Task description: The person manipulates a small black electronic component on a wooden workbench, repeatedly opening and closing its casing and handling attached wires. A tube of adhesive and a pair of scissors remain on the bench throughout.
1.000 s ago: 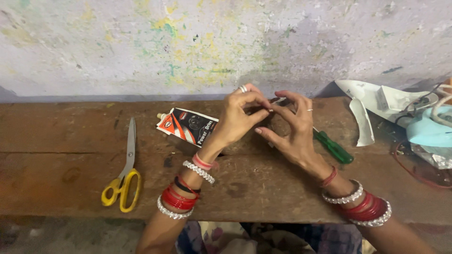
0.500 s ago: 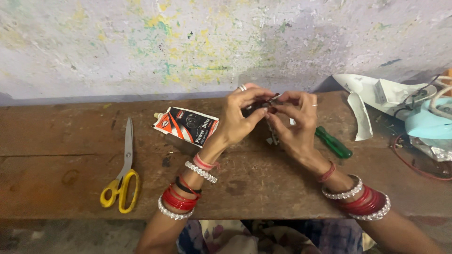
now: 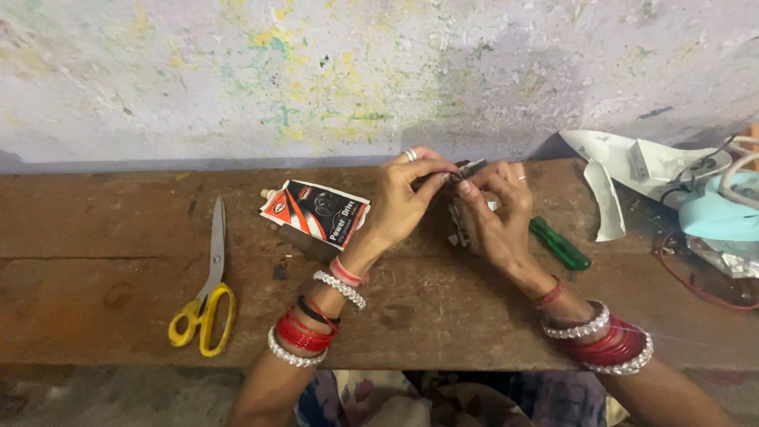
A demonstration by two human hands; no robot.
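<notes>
Grey, small metal part (image 3: pixel 468 169) pinched between both hands.

Worn wooden bench (image 3: pixel 95 229) with yellow-handled scissors (image 3: pixel 207 292), glue pouch (image 3: pixel 316 211), green screwdriver (image 3: pixel 560 243).

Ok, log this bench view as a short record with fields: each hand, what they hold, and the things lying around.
left hand: fingers pinching a small metal part, ring on one finger
right hand: gripping the same part from the other side
between hands: small, mostly hidden, kind unclear
scissors: yellow handles, flat on wooden bench, left
pouch: black, red and white, beside left hand
screwdriver: green handle, right of right hand
far right: white pieces, wires
</notes>
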